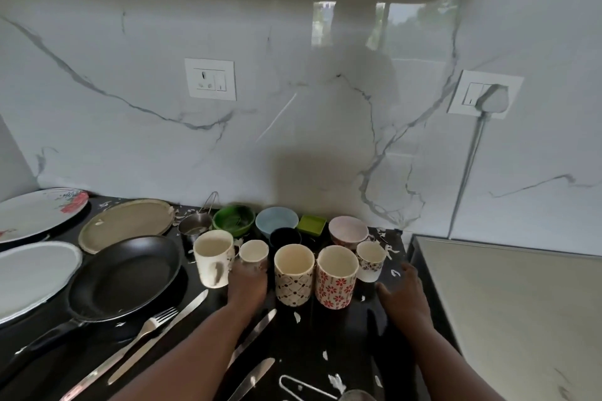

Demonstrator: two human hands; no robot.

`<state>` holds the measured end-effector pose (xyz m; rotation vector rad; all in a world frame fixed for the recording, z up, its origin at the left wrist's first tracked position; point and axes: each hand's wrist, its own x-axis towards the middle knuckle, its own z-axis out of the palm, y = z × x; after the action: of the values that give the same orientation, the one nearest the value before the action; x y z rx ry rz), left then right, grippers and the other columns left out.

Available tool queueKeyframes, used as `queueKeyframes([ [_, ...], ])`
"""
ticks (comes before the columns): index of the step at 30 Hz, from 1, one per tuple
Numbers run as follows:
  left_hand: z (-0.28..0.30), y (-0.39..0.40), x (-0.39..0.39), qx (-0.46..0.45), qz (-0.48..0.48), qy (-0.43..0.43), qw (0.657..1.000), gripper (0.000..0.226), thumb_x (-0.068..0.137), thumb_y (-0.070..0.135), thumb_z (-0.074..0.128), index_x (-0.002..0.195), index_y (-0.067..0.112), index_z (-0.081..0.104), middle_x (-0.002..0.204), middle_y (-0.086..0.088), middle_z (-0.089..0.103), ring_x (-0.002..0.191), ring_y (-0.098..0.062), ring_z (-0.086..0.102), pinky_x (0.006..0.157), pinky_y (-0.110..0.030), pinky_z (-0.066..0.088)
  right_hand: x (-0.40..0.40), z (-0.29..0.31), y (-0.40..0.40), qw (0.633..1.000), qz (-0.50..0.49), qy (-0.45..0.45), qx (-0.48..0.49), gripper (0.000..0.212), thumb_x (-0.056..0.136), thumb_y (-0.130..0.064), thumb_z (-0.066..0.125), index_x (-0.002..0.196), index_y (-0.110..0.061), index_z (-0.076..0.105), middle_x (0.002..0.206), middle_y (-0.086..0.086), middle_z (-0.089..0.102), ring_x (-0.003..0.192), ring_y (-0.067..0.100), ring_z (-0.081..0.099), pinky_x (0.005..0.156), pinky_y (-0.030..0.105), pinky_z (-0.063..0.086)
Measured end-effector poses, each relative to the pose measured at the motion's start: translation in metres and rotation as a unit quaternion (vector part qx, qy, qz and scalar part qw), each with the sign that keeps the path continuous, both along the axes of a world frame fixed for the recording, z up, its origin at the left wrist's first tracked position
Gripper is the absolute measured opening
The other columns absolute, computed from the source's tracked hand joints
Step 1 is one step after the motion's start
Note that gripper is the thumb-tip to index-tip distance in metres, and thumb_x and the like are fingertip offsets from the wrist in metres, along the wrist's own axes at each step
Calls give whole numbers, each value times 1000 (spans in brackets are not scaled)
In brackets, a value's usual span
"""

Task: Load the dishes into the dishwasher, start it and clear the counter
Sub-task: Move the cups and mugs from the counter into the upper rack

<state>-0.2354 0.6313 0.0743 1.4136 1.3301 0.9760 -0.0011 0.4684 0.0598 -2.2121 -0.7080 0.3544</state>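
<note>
Left hand (248, 283) reached to small white cup (253, 253), grip state not discernible, right hand (403, 291) released, flat on black desk (329, 338) right of red-flowered mug (336, 275), frying pan (125, 275) left, bowls (277, 221) behind.

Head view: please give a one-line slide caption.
Left hand reaches a small cup among mugs on the cluttered black counter.

No text, brand, number or sign can be read anywhere. The mugs carry only patterns: red flowers on one mug (335, 277), dark diamond shapes on another mug (293, 275). The plate (39, 212) at the far left has a painted red flower, no words. The wall sockets show no legible marking.
</note>
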Motion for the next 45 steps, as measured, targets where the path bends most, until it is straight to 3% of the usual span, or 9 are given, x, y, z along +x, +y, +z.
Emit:
queueKeyframes([
  [4,-15,6,11,-6,28,14,999,47,85,15,69,126,6,48,118,-15,62,111,-34,58,93,-46,47,14,-11,19,998,47,21,23,96,74,-38,81,150,-17,25,152,8,37,137,25,39,110,44,37],
  [6,-21,5,12,-4,37,87,996,67,84,22,70,140,8,35,133,-17,52,121,-36,50,98,-46,42,17,-15,27,997,61,21,33,95,72,-47,80,148,-23,27,148,3,43,132,23,45,105,42,41],
  [9,-24,4,16,-11,55,202,978,91,83,37,71,152,15,16,148,-15,38,132,-37,41,102,-50,35,21,-14,37,996,52,30,65,78,68,-53,77,132,-41,33,128,-5,59,113,18,56,85,33,41],
  [14,-24,4,27,19,91,240,966,83,89,35,64,151,13,13,149,-20,33,132,-40,40,103,-51,36,27,-18,51,997,64,38,35,89,67,-50,81,138,-35,31,122,3,61,111,28,59,85,38,46],
  [18,-25,7,29,20,103,236,966,72,94,39,55,150,17,16,146,-20,33,130,-40,42,102,-49,36,29,-25,52,997,63,28,46,82,67,-51,81,133,-37,35,117,0,64,106,26,61,84,38,48],
  [27,-24,-3,21,12,107,186,977,80,84,43,67,147,19,23,142,-18,34,127,-42,41,99,-49,37,28,-27,51,995,53,49,65,90,63,-51,84,136,-40,32,119,-4,63,106,25,63,86,40,49],
  [31,-27,-14,6,14,112,143,983,83,81,39,74,145,19,25,142,-15,31,126,-40,41,98,-49,40,23,-27,45,992,13,64,112,95,62,-41,88,135,-35,28,119,2,63,105,26,63,85,38,47],
  [38,-21,-40,-25,45,67,106,991,96,78,36,78,150,21,16,138,-18,31,117,-39,48,92,-43,44,3,-10,7,983,-61,31,169,75,66,-30,89,111,-33,29,105,7,63,91,26,64,80,36,47],
  [45,-1,-79,-72,125,2,93,988,88,73,39,81,141,14,32,136,-16,39,123,-34,43,98,-44,43,-70,22,-81,961,-163,29,222,72,70,-24,86,122,-17,38,104,12,63,85,25,60,77,33,43],
])
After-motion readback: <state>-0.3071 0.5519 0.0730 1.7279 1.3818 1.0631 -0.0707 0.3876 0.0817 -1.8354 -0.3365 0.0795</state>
